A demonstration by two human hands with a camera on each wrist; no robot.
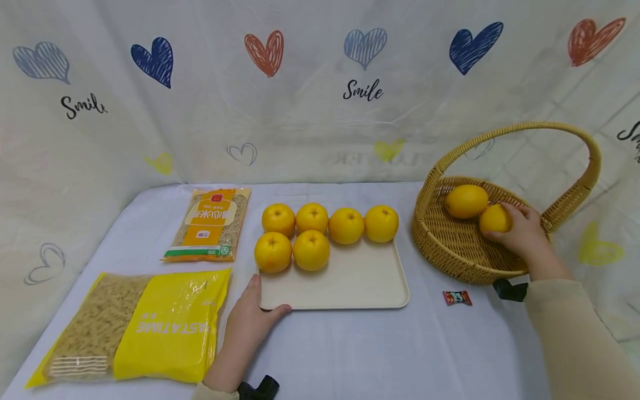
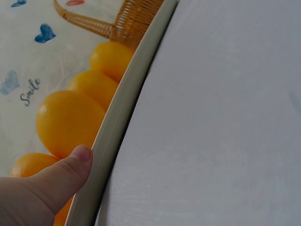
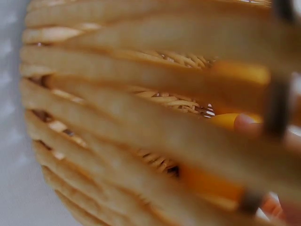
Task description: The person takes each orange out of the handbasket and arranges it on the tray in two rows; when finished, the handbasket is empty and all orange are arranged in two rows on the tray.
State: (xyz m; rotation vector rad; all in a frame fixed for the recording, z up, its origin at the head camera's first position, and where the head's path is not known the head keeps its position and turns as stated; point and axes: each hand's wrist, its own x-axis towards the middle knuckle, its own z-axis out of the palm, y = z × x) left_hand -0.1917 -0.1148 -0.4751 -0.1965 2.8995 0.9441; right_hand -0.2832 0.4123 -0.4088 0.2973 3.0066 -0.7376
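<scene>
A cream tray (image 1: 345,289) carries several oranges (image 1: 311,251), grouped at its left and along the back. At the tray's front left corner, my left hand (image 1: 252,319) rests with the thumb on the front rim and the fingers along the left side. The thumb (image 2: 70,172) touches the rim in the left wrist view. Inside the wicker basket (image 1: 460,250), my right hand (image 1: 525,233) holds a lemon (image 1: 496,218) between thumb and fingers. Beside it lies another lemon (image 1: 466,201). Blurred basket weave covers most of the right wrist view and partly hides that hand.
A yellow pasta bag (image 1: 165,328) lies at the front left, with a grain packet (image 1: 207,225) behind it. One small wrapped candy (image 1: 457,298) sits in front of the basket. The basket's tall handle (image 1: 530,126) arches above its opening. A printed cloth hangs behind the table.
</scene>
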